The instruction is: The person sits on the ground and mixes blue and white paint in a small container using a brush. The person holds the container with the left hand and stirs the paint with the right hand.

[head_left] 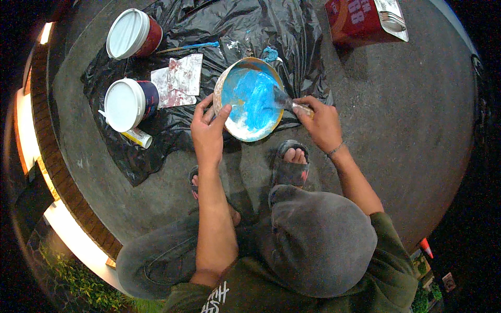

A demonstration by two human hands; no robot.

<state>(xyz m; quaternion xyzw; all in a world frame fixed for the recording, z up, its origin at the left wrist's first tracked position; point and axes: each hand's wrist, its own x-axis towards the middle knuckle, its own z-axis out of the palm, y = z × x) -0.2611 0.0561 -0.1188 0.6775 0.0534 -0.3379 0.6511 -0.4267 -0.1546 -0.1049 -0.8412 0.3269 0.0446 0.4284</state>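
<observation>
A round, cream-coloured bowl (221,83) with a yellowish rim stands tilted in front of me, smeared inside with thick blue and white paint (254,99). My left hand (209,124) grips its left side, thumb over the rim and fingers around the outside. In my right hand (322,124) is a putty knife (284,98); its grey, slightly blurred blade reaches over the right rim to the paint. The fingers close around its pale yellowish handle, partly hiding it.
A black plastic sheet (180,18) covers the ground. On it are two white-lidded buckets (125,34), (123,104), a yellow-and-white tube (138,137), stained papers (183,75), a blue-tipped stick (193,47) and a blue lump (270,53). A red can (357,21) stands far right.
</observation>
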